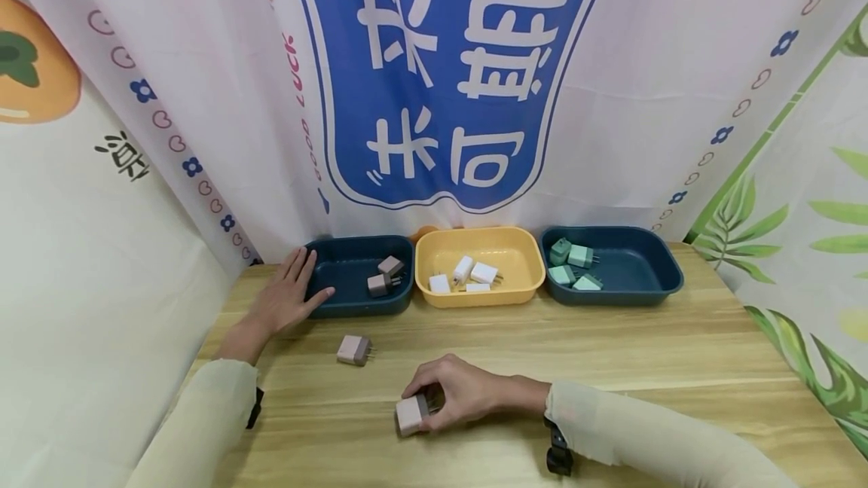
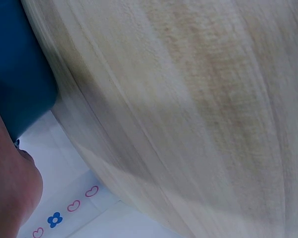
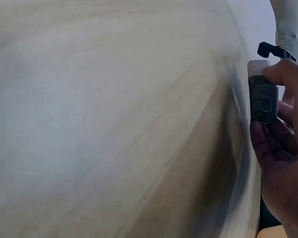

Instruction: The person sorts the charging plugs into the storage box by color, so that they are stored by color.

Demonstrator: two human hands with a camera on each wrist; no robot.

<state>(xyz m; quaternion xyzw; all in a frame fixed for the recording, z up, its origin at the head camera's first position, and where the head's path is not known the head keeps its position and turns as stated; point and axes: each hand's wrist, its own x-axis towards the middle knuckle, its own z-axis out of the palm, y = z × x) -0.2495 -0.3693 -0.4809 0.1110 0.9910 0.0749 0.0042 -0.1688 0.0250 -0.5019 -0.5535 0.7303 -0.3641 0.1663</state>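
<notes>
In the head view my right hand point(image 1: 464, 391) pinches a pinkish-grey plug-in charger point(image 1: 411, 414) between thumb and fingers, low over the front middle of the table. The right wrist view shows the same charger point(image 3: 263, 91) with its darker pronged end toward the palm. My left hand point(image 1: 288, 294) rests on the left rim of the left dark blue tray point(image 1: 339, 310), fingers fairly straight. Two pinkish-grey chargers point(image 1: 380, 285) lie inside that tray. Another pinkish-grey charger point(image 1: 354, 350) lies on the wooden table point(image 1: 542, 356) between the hands and the tray.
A yellow tray point(image 1: 480, 298) with several white chargers point(image 1: 484, 272) stands in the middle of the back row. To its right is a second dark blue tray point(image 1: 631, 297), holding several green chargers point(image 1: 581, 256). A printed cloth point(image 1: 597, 164) hangs right behind the trays.
</notes>
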